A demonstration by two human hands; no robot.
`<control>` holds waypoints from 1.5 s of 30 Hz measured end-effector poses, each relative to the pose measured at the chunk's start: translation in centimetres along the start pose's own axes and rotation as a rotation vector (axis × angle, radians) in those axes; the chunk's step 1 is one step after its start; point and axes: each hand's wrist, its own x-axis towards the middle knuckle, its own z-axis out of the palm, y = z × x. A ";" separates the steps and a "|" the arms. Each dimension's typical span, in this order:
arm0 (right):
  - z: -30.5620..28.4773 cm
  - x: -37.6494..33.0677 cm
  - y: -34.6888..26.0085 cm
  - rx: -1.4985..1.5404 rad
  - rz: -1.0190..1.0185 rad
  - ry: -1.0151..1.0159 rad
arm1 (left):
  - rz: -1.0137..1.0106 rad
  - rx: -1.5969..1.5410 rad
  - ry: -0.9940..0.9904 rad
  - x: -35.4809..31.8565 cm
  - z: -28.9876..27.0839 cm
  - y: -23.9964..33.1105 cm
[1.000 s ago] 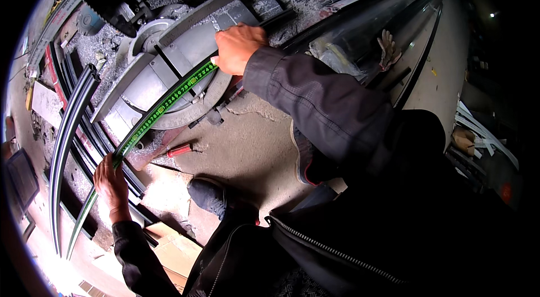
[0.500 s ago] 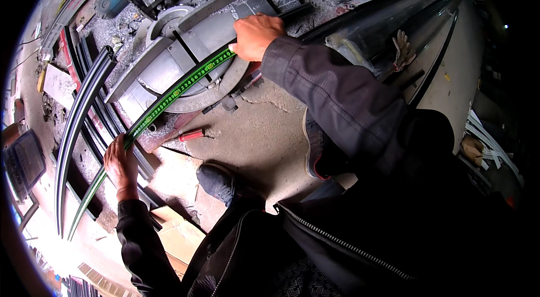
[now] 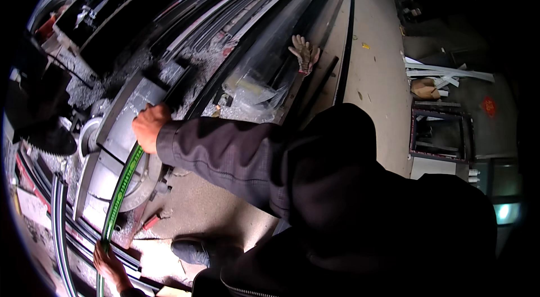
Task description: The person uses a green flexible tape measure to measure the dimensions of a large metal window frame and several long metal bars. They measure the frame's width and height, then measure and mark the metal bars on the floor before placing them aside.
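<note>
A green tape measure (image 3: 119, 193) is stretched over the metal bed (image 3: 107, 176) of a cutting saw, along a dark strip. My right hand (image 3: 151, 128), at its far end, is closed on the tape with the knuckles up; what else it grips there is hidden. Nearer me, my left hand (image 3: 109, 266) wraps round the lower stretch of the tape, whose green band runs on below the fingers. The toothed saw blade (image 3: 53, 140) stands to the left, apart from both hands.
Long dark profiles (image 3: 59, 229) lie at the lower left, others (image 3: 225, 4) at the far side. A red-handled tool (image 3: 151, 222) is on the floor near my shoe (image 3: 191, 251). A work glove (image 3: 305, 54) rests on plastic-wrapped lengths. Dark frames (image 3: 441, 134) stand right.
My view has swung to the right, so the saw and both hands appear farther left and lower. Both hands keep their hold on the tape measure.
</note>
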 end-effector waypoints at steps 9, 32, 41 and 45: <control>-2.1 -2.3 1.0 0.158 -0.093 -0.087 | 0.023 -0.068 -0.002 -0.6 -0.6 -0.3; 7.2 -11.3 3.6 0.181 -0.116 -0.506 | -0.062 -0.241 -0.273 -13.0 0.8 1.5; 10.9 -12.6 4.0 0.167 -0.175 -0.396 | -0.134 -0.378 -0.199 -11.3 -0.3 2.2; 12.5 -12.4 5.1 0.076 -0.269 -0.234 | -0.158 -0.150 0.246 -7.0 -2.6 2.1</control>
